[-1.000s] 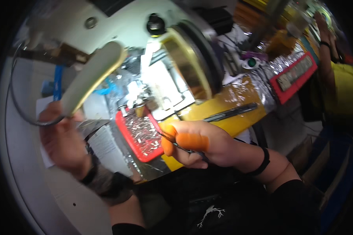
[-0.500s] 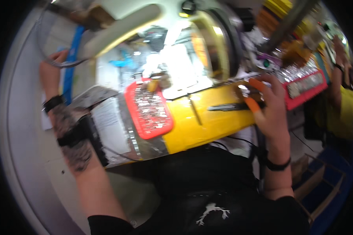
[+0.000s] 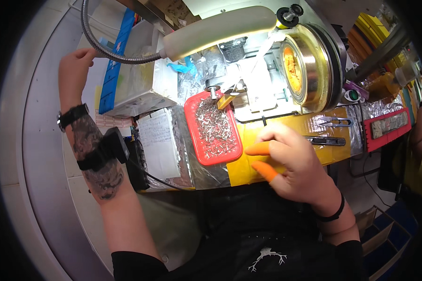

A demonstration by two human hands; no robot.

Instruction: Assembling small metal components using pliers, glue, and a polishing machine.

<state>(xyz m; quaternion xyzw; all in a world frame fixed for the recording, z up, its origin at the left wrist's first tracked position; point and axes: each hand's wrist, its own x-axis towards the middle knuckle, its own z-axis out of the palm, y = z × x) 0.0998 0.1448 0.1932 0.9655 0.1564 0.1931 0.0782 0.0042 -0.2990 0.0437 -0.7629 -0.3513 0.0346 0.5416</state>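
This is a small factory or assembly workshop, seen at one worker's station. A bench machine (image 3: 286,70) with a round metal feeder bowl (image 3: 309,70) stands on a table (image 3: 286,129) covered in yellow tape and foil. A gooseneck lamp (image 3: 215,30) lights it from above. A red tray (image 3: 213,129) heaped with small metal parts lies just in front of the machine, and snips (image 3: 335,122) lie near it. Yellow bins (image 3: 377,28) are stacked at the upper right.
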